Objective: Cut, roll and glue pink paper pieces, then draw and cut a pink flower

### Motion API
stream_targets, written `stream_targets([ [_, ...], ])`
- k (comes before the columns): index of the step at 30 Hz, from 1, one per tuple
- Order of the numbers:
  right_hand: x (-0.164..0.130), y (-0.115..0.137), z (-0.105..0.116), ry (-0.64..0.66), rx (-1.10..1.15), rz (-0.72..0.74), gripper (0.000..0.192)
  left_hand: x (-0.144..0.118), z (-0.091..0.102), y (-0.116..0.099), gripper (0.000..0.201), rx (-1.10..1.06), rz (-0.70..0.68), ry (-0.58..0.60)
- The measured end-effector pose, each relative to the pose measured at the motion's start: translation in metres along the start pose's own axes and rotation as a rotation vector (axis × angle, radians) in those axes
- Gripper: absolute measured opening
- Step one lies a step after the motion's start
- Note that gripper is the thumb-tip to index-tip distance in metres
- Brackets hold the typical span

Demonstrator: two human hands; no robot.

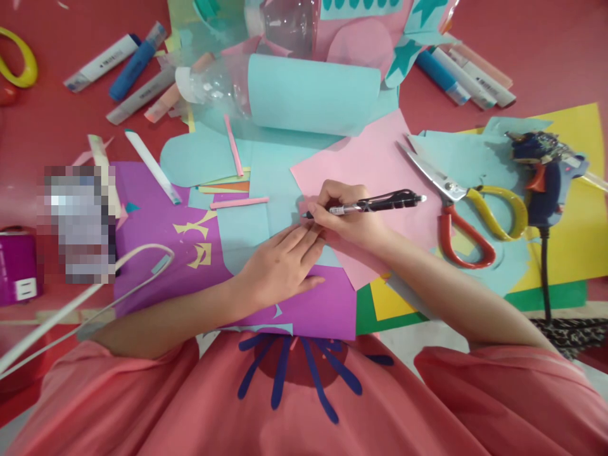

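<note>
My right hand (pixel 349 215) is closed around a black and clear pen (pixel 380 201), its tip low over the light blue paper (pixel 280 171). My left hand (pixel 285 263) lies flat with fingers stretched out, pressing on the blue paper, its fingertips close to the pen hand. Under the right hand is a sheet of pink paper (pixel 370 158). A purple sheet (pixel 323 304) lies beneath the left hand. Thin pink strips (pixel 240 202) and yellow scraps (pixel 199 253) sit left of the hands.
A plastic bottle (pixel 213 88) wrapped in light blue paper lies ahead. Scissors (pixel 456 196) with red and yellow handles and a blue glue gun (pixel 546 183) are at right. Markers (pixel 137 60) lie at both sides. A white cable (pixel 118 266) loops at left beside a blurred-out phone-like object (pixel 80 228).
</note>
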State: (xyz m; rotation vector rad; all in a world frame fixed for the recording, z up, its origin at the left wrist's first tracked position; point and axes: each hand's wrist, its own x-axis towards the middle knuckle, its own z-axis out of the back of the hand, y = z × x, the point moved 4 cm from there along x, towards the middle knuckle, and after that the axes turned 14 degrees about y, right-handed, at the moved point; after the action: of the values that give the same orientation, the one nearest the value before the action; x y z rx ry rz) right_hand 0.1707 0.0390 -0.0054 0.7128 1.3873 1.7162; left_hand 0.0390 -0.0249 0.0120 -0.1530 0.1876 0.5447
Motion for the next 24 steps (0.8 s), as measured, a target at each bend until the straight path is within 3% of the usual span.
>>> stream_targets([
  [5, -0.0019, -0.0006, 0.0031, -0.096, 0.031, -0.005, 0.028, 0.0003, -0.0017, 0.0001, 0.058, -0.051, -0.007, 0.037],
  [13, -0.0006, -0.0022, -0.001, 0.019, 0.026, 0.019, 0.026, 0.0002, 0.0, 0.0001, 0.053, -0.003, -0.009, -0.028],
  [20, -0.0021, 0.0001, 0.0039, -0.135, 0.028, -0.017, 0.029, -0.001, -0.002, 0.0004, 0.056, 0.009, -0.018, -0.013],
  [24, -0.0007, -0.0006, 0.0003, -0.043, 0.021, -0.028, 0.029, 0.0001, -0.0013, 0.0003, 0.052, 0.007, -0.014, -0.027],
])
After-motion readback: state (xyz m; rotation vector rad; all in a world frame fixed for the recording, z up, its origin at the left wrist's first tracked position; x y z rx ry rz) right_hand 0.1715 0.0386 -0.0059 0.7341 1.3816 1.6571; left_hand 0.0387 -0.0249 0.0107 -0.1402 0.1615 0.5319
